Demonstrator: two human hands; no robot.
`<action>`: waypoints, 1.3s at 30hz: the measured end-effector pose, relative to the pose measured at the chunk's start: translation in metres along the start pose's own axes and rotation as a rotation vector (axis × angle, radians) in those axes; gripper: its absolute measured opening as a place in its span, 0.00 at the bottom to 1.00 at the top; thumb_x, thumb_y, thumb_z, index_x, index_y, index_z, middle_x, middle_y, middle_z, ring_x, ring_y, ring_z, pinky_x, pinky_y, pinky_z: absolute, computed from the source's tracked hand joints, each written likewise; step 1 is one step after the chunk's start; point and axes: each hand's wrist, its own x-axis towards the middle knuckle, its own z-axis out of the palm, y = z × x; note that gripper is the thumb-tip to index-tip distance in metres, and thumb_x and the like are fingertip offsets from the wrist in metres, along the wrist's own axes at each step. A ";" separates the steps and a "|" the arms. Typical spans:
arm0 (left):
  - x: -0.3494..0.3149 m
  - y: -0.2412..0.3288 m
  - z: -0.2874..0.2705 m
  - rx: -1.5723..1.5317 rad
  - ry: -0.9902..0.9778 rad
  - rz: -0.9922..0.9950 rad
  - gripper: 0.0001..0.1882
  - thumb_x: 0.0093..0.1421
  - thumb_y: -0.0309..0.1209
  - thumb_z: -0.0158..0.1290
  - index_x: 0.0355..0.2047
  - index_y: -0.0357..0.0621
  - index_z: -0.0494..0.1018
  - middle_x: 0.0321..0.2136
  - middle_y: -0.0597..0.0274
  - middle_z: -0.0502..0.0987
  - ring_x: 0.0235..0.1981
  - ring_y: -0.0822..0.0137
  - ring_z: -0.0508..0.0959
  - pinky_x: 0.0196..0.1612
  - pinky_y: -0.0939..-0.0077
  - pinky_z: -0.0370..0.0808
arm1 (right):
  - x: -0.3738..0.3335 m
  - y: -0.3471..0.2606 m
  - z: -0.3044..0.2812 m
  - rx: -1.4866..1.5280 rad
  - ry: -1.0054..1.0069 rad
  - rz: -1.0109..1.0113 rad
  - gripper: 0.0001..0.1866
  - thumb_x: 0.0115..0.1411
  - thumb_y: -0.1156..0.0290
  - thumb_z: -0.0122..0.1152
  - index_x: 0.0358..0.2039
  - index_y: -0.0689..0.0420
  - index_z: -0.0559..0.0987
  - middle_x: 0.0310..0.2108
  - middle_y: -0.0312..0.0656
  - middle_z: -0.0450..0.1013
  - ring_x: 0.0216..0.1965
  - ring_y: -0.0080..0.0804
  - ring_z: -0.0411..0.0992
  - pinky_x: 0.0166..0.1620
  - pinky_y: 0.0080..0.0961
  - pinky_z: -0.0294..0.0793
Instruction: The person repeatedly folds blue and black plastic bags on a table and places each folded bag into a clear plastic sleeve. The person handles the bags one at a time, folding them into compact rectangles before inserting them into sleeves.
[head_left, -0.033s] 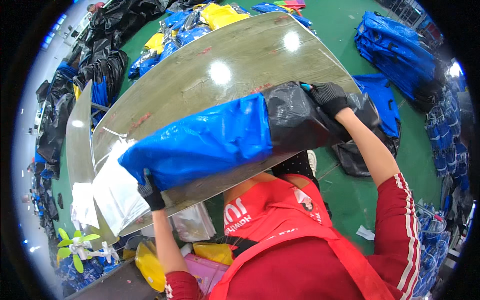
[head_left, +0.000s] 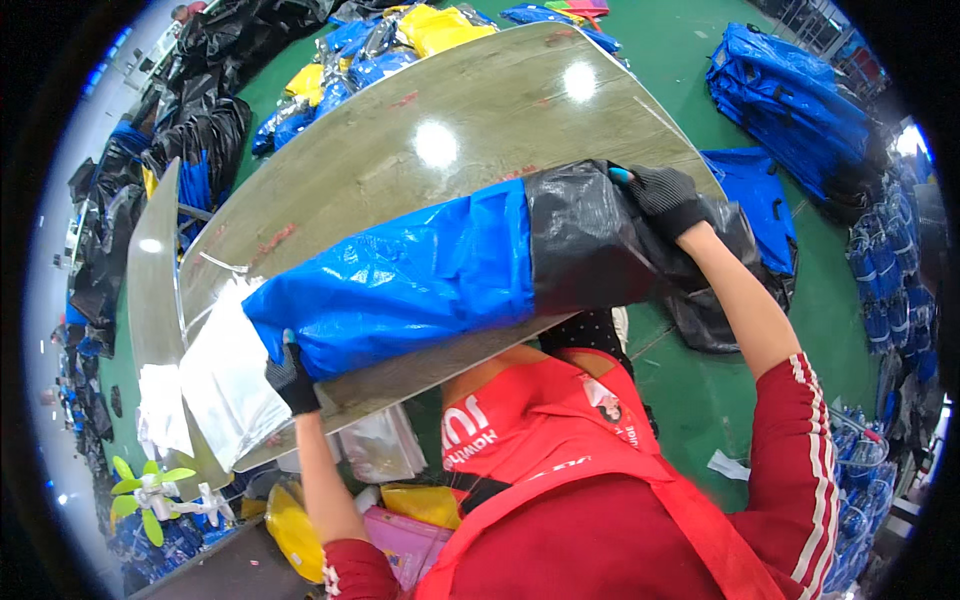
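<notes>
A folded tarpaulin bag [head_left: 430,270], blue on its left part and black on its right, lies slantwise across the near side of the table [head_left: 380,190]. My left hand [head_left: 290,380], in a dark glove with bare fingertips, is closed on the near left edge of the blue part. At the other end, my right hand [head_left: 662,203], gloved the same way, grips the upper edge of the black part. Some of its fingers are hidden. The black end overhangs the table's right edge. Under the blue end, clear plastic bags [head_left: 225,385] lie on the table.
Blue and yellow packed bundles [head_left: 350,75] lie beyond the table. A large blue bundle [head_left: 785,110] and a flat blue piece [head_left: 755,195] lie on the green floor at right. A small green-bladed fan [head_left: 150,492] stands at lower left, near yellow bags [head_left: 297,530].
The blue end of the bag has shifted slightly up and away from me, with my left hand moving a little along with it. My right hand keeps its grip on the black end.
</notes>
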 end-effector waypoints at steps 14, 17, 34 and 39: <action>-0.081 0.259 0.129 0.383 -0.372 1.319 0.37 0.54 0.53 0.55 0.58 0.44 0.64 0.62 0.44 0.60 0.65 0.44 0.56 0.68 0.52 0.45 | -0.026 0.024 0.036 -0.044 0.096 -0.243 0.18 0.61 0.54 0.51 0.24 0.53 0.80 0.20 0.47 0.75 0.22 0.45 0.76 0.26 0.41 0.73; -0.093 0.235 0.156 0.287 -0.679 1.102 0.41 0.55 0.56 0.51 0.63 0.45 0.59 0.65 0.47 0.55 0.66 0.42 0.52 0.69 0.51 0.42 | -0.026 0.020 0.028 -0.016 0.015 -0.128 0.20 0.61 0.50 0.51 0.24 0.54 0.78 0.20 0.48 0.75 0.22 0.48 0.75 0.26 0.44 0.73; -0.069 0.059 -0.146 0.166 -0.567 0.020 0.18 0.66 0.40 0.45 0.34 0.37 0.77 0.28 0.54 0.79 0.31 0.63 0.79 0.38 0.68 0.72 | -0.162 0.036 -0.100 0.229 0.251 -0.651 0.05 0.55 0.69 0.59 0.32 0.53 0.79 0.23 0.42 0.73 0.24 0.41 0.72 0.28 0.36 0.69; -0.027 0.049 -0.159 -0.419 0.002 0.073 0.27 0.69 0.49 0.34 0.56 0.42 0.66 0.49 0.55 0.74 0.48 0.61 0.75 0.55 0.69 0.68 | -0.112 0.029 -0.158 0.704 0.639 -0.183 0.08 0.61 0.70 0.58 0.34 0.62 0.78 0.33 0.41 0.76 0.36 0.30 0.74 0.44 0.27 0.72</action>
